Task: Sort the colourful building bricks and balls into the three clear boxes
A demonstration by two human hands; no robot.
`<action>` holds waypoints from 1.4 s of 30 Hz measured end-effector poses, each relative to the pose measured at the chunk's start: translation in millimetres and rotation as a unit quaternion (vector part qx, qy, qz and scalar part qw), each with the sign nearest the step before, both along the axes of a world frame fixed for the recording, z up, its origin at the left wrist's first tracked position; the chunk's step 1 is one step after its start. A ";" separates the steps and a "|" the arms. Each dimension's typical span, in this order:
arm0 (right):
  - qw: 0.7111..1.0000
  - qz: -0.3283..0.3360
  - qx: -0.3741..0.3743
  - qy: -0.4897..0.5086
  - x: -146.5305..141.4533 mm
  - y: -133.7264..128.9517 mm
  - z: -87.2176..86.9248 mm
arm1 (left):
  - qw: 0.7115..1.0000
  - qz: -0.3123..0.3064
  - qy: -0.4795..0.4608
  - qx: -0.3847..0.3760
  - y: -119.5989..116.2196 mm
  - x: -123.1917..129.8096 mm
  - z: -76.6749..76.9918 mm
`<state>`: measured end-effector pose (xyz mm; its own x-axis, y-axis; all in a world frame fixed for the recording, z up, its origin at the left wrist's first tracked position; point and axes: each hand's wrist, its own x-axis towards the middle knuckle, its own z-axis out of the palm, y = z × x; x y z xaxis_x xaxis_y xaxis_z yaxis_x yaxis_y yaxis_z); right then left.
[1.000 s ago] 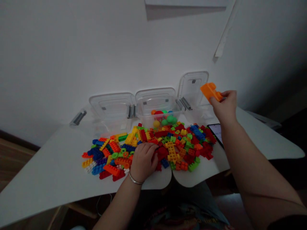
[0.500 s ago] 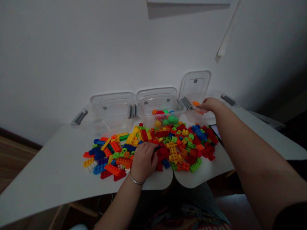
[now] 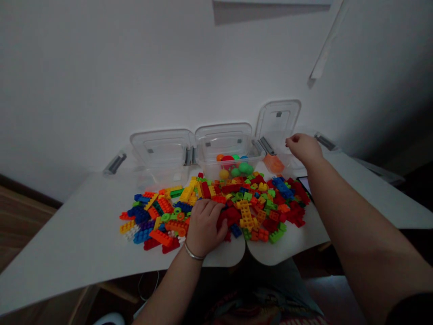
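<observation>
A heap of colourful toy building blocks (image 3: pixel 162 205) spreads over the white table. My left hand (image 3: pixel 204 228) lies on its front middle, fingers bent, with the thumb apart from them. Red blocks (image 3: pixel 232 214) touch or lie close beside its fingertips; part of them is hidden by the hand. My right hand (image 3: pixel 306 148) hovers over the right clear plastic box (image 3: pixel 291 163), fingers loosely curled and nothing visible in them. Inside that box, at its left side, an orange piece (image 3: pixel 273 163) shows through the wall.
The middle clear box (image 3: pixel 211 169) holds several coloured balls (image 3: pixel 243 169). Another clear box (image 3: pixel 155 177) stands to its left. Open lids (image 3: pixel 279 118) lean at the wall behind. A phone (image 3: pixel 304 184) lies right of the heap, under my right forearm.
The orange piece has left my right hand and now rests lower in the right box. That hand has risen slightly and moved right. My left thumb has spread a little from the fingers.
</observation>
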<state>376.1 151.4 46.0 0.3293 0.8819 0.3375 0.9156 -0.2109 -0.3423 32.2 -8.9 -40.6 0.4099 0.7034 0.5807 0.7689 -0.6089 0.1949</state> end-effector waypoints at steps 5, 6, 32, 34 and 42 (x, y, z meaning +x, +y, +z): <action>0.977 0.090 0.172 0.085 -31.8 -52.8 7.1 | 0.999 0.023 0.043 -0.019 -2.4 2.9 1.2; 0.971 0.126 0.166 0.115 -40.0 -64.4 5.2 | 0.998 0.025 0.045 -0.026 -2.5 3.0 1.1; 0.867 0.454 -0.024 0.205 -140.2 -135.5 -58.5 | 0.992 0.042 -0.114 -0.016 7.5 -8.0 -9.5; 0.859 0.441 -0.040 0.259 -141.8 -135.4 -58.1 | 0.993 0.040 -0.112 -0.020 7.9 -7.9 -9.9; 0.809 0.390 -0.058 0.437 -140.7 -135.4 -61.8 | 0.994 -0.005 -0.109 -0.024 9.7 -7.8 -13.1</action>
